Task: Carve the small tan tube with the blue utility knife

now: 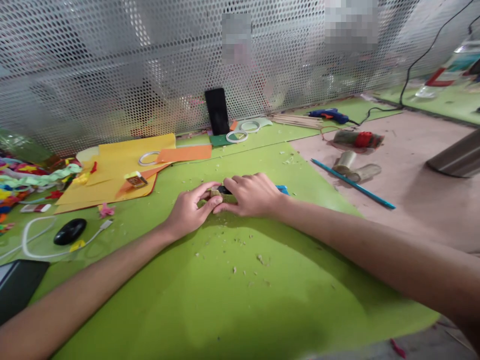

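A small tan piece [215, 192] is pinched between the thumb and fingers of the left hand [186, 212], which is curled nearly closed. It is held above the green tabletop [180, 300], in front of the person. A black-tipped tool [224, 190] is grasped under the right hand [257, 194], whose fingers are folded over it, with the thumb extended toward the left fingertips. A blue end [282, 190] is seen beyond the right hand; whether it belongs to the same tool cannot be told. The two hands are brought together, fingertips nearly meeting.

Pale shavings [260, 259] are scattered on the tabletop nearest the person. To the right, a blue stick [352, 183] is laid diagonally beside two short tan tubes [345, 161]. Farther back, a black smartphone [217, 111] is propped against the perforated metal screen [168, 85], near two white rings [237, 136].
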`<action>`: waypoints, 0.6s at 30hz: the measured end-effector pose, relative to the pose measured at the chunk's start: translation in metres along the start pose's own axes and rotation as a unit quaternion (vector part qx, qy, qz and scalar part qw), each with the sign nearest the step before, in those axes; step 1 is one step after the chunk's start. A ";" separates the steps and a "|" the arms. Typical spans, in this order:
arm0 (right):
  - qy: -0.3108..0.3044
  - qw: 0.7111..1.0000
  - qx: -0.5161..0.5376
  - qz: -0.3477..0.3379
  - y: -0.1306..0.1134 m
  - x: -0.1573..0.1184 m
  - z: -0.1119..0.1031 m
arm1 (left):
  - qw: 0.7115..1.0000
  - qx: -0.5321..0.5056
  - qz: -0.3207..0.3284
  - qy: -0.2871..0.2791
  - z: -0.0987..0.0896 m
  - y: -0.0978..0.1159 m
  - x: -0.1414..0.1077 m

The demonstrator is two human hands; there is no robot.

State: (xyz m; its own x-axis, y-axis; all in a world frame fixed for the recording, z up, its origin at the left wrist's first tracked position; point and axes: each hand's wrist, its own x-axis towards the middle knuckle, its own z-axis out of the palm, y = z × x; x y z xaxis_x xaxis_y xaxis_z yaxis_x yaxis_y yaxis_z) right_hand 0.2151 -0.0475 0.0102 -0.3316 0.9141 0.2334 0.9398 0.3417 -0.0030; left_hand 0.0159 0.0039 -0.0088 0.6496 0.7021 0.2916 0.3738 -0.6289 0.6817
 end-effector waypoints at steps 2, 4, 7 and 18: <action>-0.002 1.000 -0.001 0.005 0.000 0.000 0.000 | 1.000 0.020 0.002 0.001 -0.001 0.001 0.000; -0.003 1.000 -0.004 0.009 0.001 0.001 0.001 | 0.999 0.033 0.007 0.001 -0.001 0.001 0.000; -0.006 1.000 -0.006 0.012 0.001 0.001 0.001 | 0.999 0.041 0.015 0.001 -0.001 0.000 0.001; -0.017 1.000 0.004 0.001 0.002 0.001 -0.005 | 0.999 0.040 0.031 0.006 0.002 0.002 0.002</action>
State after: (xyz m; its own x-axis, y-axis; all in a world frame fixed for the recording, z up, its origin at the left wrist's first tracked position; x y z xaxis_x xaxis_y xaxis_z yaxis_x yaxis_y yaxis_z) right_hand 0.2171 -0.0463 0.0151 -0.3324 0.9215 0.2007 0.9399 0.3414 -0.0106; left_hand 0.0187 0.0032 -0.0082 0.6656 0.6641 0.3405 0.3845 -0.6962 0.6062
